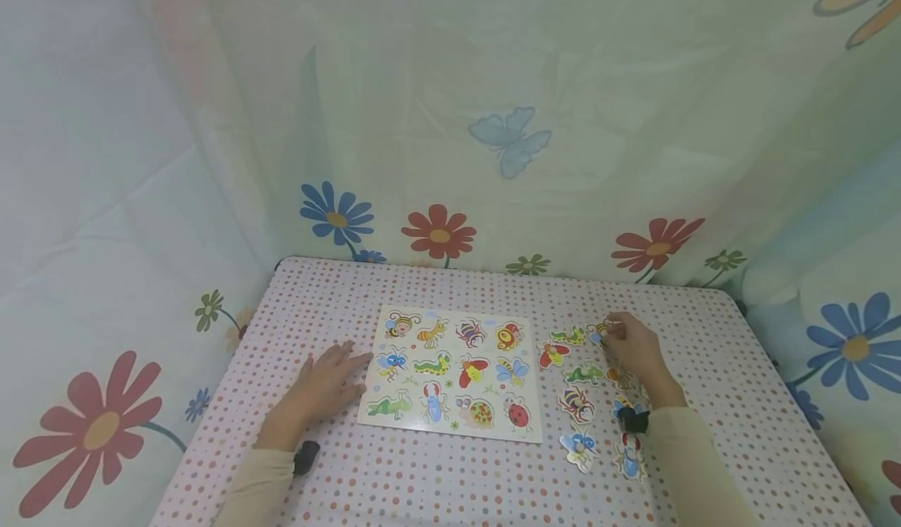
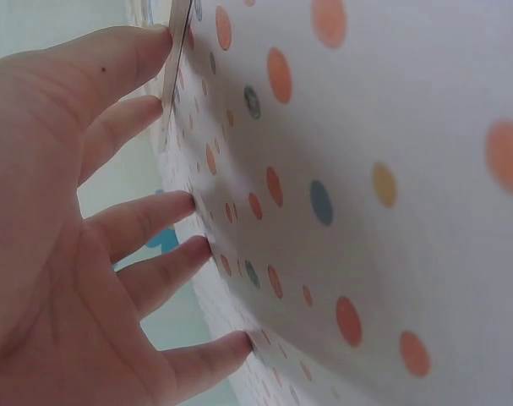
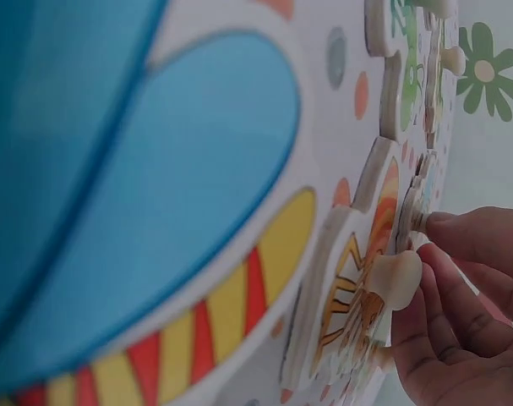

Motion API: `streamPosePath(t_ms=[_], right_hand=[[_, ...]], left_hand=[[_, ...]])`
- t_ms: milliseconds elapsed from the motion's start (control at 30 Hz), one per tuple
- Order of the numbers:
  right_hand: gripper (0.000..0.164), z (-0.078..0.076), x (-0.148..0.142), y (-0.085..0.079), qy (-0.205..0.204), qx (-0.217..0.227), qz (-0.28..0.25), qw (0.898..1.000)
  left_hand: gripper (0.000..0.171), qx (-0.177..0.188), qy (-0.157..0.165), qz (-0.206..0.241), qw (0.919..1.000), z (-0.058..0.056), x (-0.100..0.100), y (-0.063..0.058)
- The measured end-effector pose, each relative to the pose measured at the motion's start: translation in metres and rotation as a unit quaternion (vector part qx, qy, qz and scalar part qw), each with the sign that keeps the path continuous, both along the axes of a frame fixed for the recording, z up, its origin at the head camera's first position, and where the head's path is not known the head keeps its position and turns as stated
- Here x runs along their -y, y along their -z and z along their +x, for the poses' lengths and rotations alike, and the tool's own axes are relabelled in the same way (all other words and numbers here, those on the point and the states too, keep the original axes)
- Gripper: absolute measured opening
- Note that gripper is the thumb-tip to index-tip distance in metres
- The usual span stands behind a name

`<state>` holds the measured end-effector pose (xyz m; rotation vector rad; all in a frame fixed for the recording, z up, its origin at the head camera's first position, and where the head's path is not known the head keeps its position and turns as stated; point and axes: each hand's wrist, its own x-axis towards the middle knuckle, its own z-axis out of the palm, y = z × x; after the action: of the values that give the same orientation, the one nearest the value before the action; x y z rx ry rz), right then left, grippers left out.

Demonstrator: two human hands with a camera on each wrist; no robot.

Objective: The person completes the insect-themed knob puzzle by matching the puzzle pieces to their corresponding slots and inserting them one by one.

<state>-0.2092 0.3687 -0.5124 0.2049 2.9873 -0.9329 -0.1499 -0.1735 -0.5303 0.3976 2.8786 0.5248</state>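
Pinching the knob (image 3: pixel 420 222) of the striped bug piece (image 1: pixel 597 334), nearer the right edge of the worktop (image 1: pixel 429 480), the right hand (image 1: pixel 637 353) should lift straight up, bumping nothing, while the spread left hand (image 1: pixel 318 390) touches the board (image 1: pixel 501 427) between the side edges.

Board (image 1: pixel 450 322), mid table cover (image 1: pixel 338 484): wood-looking, pale edge, smooth printed face, light sheen. Loose puzzle pieces (image 1: pixel 576 406), toward the cover's right edge: wood, pale matt sides, smooth printed fronts. Blue piece (image 3: pixel 226 135) nearest the right wrist camera: smooth, semi-gloss. Knob (image 3: pixel 397 279): cream, smooth, satin; wood or plastic, can't tell. Cover itself: smooth, low sheen, printed dots; cloth or vinyl unclear. Curtain (image 1: pixel 394 120) past the cover's far edge: thin, cloth-like, creased, soft sheen, printed. Sleeves (image 1: pixel 700 464): matt cloth, soft wrinkles. Dark wrist blocks (image 1: pixel 306 458): matt, plastic-looking.
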Motion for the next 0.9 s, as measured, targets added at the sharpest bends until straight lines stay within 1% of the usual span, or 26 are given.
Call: streamPosePath(t_ms=[200, 467, 767, 900], right_hand=[[0.043, -0.0028, -0.001, 0.0021, 0.002, -0.006, 0.004, 1.0], [0.041, -0.0044, -0.0027, 0.0048, -0.002, -0.017, -0.005, 1.0], [0.042, -0.0046, -0.0013, 0.004, 0.007, -0.002, -0.011, 1.0], [0.04, -0.0049, -0.001, 0.0044, 0.009, -0.005, -0.009, 1.0]], left_hand=[[0.054, 0.0, -0.003, 0.003, 1.0, 0.0004, -0.0008, 0.0016], [0.054, -0.004, -0.007, 0.006, 0.9999, 0.002, -0.0018, -0.0014], [0.054, -0.006, -0.004, 0.004, 1.0, 0.0021, -0.0017, -0.0013], [0.054, -0.006, -0.003, 0.006, 1.0, 0.0021, -0.0013, -0.0009]])
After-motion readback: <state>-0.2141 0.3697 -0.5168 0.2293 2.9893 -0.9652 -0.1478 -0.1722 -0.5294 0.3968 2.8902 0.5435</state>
